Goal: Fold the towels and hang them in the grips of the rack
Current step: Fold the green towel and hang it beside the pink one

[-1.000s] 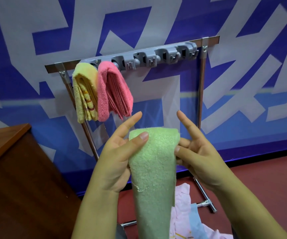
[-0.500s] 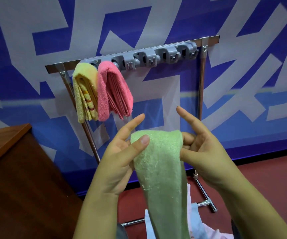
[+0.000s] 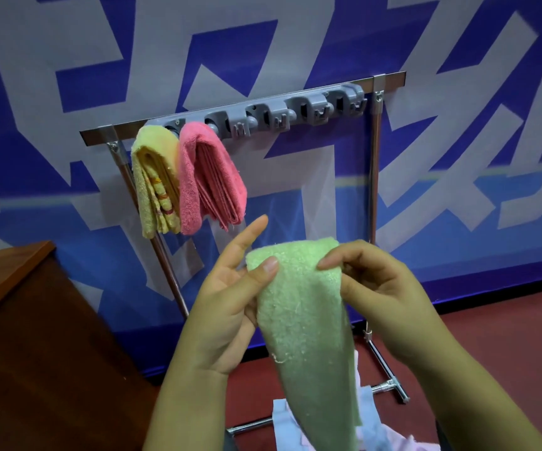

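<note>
Our left hand [image 3: 227,307] pinches the top left edge of the green towel [image 3: 308,336] under the thumb, forefinger stretched out, while our right hand [image 3: 383,297] curls its fingers over the top right edge. The towel is fuzzy, folded into a long narrow strip, and hangs down before the rack [image 3: 373,177]. In the rack's leftmost grips hang a folded yellow towel [image 3: 152,183] and a folded pink towel [image 3: 207,177], touching; the other grey grips [image 3: 308,110] hold nothing.
</note>
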A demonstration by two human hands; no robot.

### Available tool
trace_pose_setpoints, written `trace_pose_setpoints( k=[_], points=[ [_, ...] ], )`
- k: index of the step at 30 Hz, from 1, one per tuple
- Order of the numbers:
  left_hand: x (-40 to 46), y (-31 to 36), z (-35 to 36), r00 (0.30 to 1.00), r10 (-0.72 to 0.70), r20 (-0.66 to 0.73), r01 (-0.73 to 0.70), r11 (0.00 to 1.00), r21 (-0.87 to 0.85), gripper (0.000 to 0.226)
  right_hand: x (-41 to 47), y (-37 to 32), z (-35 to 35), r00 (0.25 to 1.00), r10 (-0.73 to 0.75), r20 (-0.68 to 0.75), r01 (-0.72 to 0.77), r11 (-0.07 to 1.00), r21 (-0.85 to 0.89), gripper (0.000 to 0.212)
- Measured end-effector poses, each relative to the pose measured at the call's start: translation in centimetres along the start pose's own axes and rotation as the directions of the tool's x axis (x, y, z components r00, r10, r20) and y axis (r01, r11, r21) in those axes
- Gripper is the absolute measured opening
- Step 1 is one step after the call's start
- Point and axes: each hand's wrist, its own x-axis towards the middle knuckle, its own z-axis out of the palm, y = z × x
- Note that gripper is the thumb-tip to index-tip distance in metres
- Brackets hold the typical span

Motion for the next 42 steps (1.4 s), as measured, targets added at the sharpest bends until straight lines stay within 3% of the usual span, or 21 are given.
trace_pose_setpoints(
  k=[5, 9, 11, 15, 17, 19, 23, 26, 30, 35, 42],
  points=[
    [0.0, 0.0, 0.2, 1.000, -0.003, -0.016, 0.003, 1.000, 0.021, 0.063, 0.0, -0.7, -0.2, 0.994, 0.068, 0.084, -0.077, 0.991, 0.107, 0.014],
    [0.0, -0.1, 0.3, 0.999, 0.020, -0.037, -0.019, 0.999, 0.028, 0.067, 0.3, -0.5, 0.1, 0.996, 0.091, 0.023, -0.092, 0.993, 0.068, 0.042],
    [0.0, -0.1, 0.3, 1.000, 0.016, -0.025, -0.016, 1.000, 0.023, 0.066, 0.4, -0.5, 0.3, 0.994, 0.107, -0.038, -0.103, 0.989, 0.108, 0.046],
    [0.1, -0.1, 0.1, 0.999, 0.003, -0.038, -0.004, 1.000, -0.027, 0.061, 0.4, -0.3, 0.6, 0.984, 0.162, -0.077, -0.136, 0.954, 0.267, 0.019],
    [0.1, 0.1, 0.1, 0.999, -0.005, -0.038, 0.003, 0.999, -0.053, 0.060, 0.1, -0.4, 0.4, 0.987, 0.160, -0.008, -0.149, 0.939, 0.309, 0.042],
    [0.3, 0.3, 0.2, 0.999, -0.025, -0.039, 0.023, 0.997, -0.067, 0.057, -0.1, 0.0, 0.1, 0.988, 0.144, 0.057, -0.154, 0.957, 0.244, 0.067],
    [1.0, 0.6, 0.0, 0.996, -0.075, -0.040, 0.071, 0.992, -0.103, 0.055, -0.2, 0.6, -0.3, 0.975, 0.116, 0.190, -0.146, 0.978, 0.151, 0.088],
    [1.6, 0.8, -0.5, 0.993, -0.096, -0.063, 0.086, 0.986, -0.146, 0.056, 0.2, 0.4, -0.3, 0.981, 0.095, 0.167, -0.120, 0.982, 0.145, 0.081],
    [1.9, 0.2, -0.8, 0.992, -0.085, -0.097, 0.075, 0.992, -0.097, 0.060, 1.6, 0.2, 0.5, 0.992, 0.034, 0.120, -0.056, 0.980, 0.190, 0.050],
    [0.8, -1.2, -0.8, 0.995, -0.061, -0.081, 0.062, 0.998, 0.010, 0.103, 3.0, 0.0, 0.9, 0.984, 0.038, 0.172, -0.098, 0.930, 0.355, 0.045],
    [0.7, -0.1, -0.2, 0.971, 0.207, -0.122, -0.194, 0.975, 0.108, 0.069, 3.4, -0.5, -0.1, 0.975, 0.017, 0.223, -0.050, 0.988, 0.144, 0.051]
  ],
)
